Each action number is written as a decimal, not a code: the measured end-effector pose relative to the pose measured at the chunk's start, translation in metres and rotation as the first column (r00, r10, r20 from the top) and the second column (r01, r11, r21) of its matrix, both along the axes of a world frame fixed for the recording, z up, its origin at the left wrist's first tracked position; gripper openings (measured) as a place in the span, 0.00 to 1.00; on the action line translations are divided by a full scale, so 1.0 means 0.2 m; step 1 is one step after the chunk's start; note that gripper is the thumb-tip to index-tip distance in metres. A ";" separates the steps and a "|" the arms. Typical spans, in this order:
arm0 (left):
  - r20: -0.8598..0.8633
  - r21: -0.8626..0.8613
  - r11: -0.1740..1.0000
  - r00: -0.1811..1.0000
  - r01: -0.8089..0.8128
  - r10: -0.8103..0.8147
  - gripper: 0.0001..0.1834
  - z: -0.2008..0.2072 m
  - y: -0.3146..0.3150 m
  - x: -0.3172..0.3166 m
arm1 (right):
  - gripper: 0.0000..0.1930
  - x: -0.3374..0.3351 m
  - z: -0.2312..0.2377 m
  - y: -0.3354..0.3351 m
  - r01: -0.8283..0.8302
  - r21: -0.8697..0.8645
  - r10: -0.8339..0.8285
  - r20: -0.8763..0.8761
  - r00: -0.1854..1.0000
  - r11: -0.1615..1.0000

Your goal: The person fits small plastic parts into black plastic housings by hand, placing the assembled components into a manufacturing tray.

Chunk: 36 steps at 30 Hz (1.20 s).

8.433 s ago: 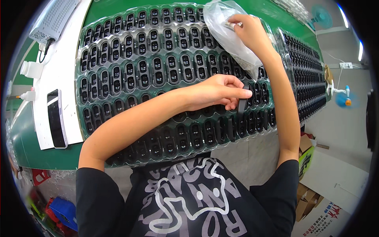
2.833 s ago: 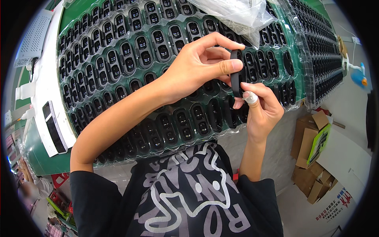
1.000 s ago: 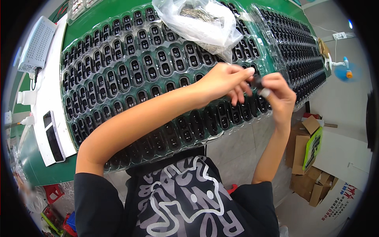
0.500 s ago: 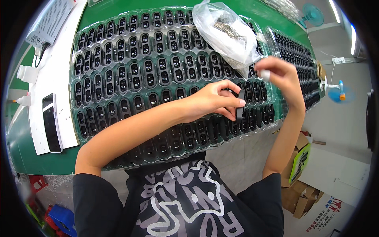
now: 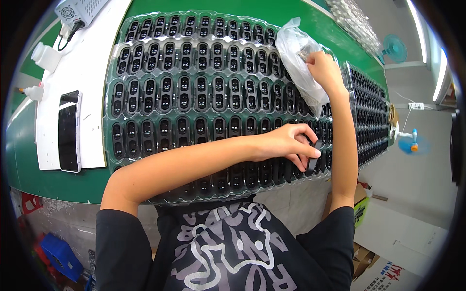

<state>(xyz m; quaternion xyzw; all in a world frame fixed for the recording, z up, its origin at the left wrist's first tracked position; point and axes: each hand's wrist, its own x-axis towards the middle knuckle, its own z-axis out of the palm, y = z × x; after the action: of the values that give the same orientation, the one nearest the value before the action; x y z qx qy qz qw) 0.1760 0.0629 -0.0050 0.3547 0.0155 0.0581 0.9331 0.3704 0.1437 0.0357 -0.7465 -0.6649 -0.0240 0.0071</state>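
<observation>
My left hand (image 5: pixel 291 145) pinches a slim black oblong part (image 5: pixel 311 162) between thumb and fingers. It holds the part on edge above the near right side of a clear plastic tray (image 5: pixel 110 104). Rows of black oblong pieces with glossy paired domes (image 5: pixel 201 92) fill the tray's pockets. Farther off, my right hand (image 5: pixel 324 72) reaches to a translucent plastic bag (image 5: pixel 293 51) lying on the tray. Its fingers are curled together at the bag, and what they grip, if anything, is hidden. Small thin pieces inside the bag show only faintly.
A second filled tray (image 5: pixel 371 106) lies to the right. On the left are a phone (image 5: pixel 69 131), a white bottle (image 5: pixel 46 57), a small dropper bottle (image 5: pixel 34 92) and a grey metal box (image 5: pixel 80 9). A bag of clear pieces (image 5: pixel 353 24) sits at the far right, near a fan (image 5: pixel 394 48).
My right hand has moved away from me and leftward to the bag, its fingers curling there. My left hand still holds the black part. The whole view has shifted somewhat.
</observation>
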 end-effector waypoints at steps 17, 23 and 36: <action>-0.001 0.004 1.000 1.000 0.031 -0.031 0.23 0.00 -0.01 0.01 | 0.07 0.01 0.02 -0.16 0.061 0.255 0.028 -0.332 0.943 0.965; -0.040 0.012 0.999 0.999 0.037 -0.036 0.22 0.01 0.00 0.00 | 0.07 0.04 -0.01 -0.18 0.169 0.350 0.072 -0.582 0.810 0.921; -0.068 0.152 0.986 0.994 -0.074 0.086 0.32 0.07 0.00 0.00 | 0.04 0.02 0.07 -0.46 0.392 0.482 0.235 -0.814 0.531 0.784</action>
<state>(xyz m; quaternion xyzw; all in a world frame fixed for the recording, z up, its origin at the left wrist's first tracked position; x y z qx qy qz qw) 0.1765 0.0632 0.0094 0.4245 0.0601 0.0832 0.8996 0.3741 0.0517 0.0505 -0.6476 -0.4926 0.1236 0.5680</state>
